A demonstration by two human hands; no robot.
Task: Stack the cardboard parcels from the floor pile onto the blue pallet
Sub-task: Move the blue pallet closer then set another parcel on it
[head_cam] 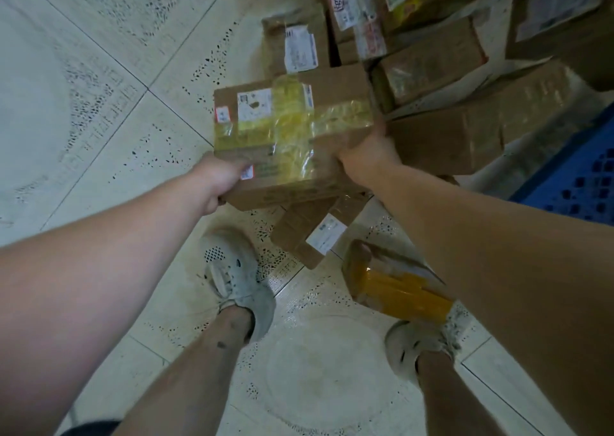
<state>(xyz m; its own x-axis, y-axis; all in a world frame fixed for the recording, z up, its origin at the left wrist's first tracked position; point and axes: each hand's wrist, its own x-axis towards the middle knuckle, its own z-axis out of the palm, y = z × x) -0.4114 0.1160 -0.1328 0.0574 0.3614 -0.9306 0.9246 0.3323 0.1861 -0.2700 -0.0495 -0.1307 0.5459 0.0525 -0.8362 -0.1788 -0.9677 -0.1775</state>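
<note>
A cardboard parcel with yellow tape and white labels is held above the floor in the middle of the view. My left hand grips its near left corner. My right hand grips its near right edge. The blue pallet shows at the right edge, with brown parcels stacked along it. More parcels lie in a pile behind the held one.
A small labelled parcel lies on the tiled floor under the held one. A parcel wrapped in amber tape rests by my right foot. My two feet in pale shoes stand on the tiles. Open tiled floor spreads to the left.
</note>
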